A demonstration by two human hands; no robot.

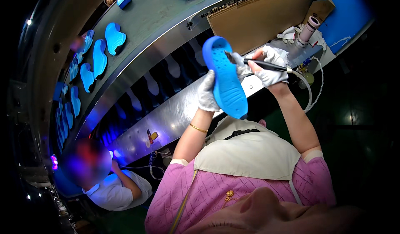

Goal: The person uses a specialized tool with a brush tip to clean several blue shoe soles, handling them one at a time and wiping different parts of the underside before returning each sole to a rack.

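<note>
A blue sole (226,77) is gripped upright by the gloved left hand (207,93). A black brush (260,64) is pinched closed in the gloved right hand (271,66), its tip touching the sole's upper edge. More soles (100,54) are seen on the belt (154,17) beyond the sole.

Sole (227,81) between both hands – conveyor (141,21) behind, another person (118,190) left.

Matt blue rubbery sole (227,77), white cloth gloves (207,93), glossy metal conveyor edge (166,117).
</note>
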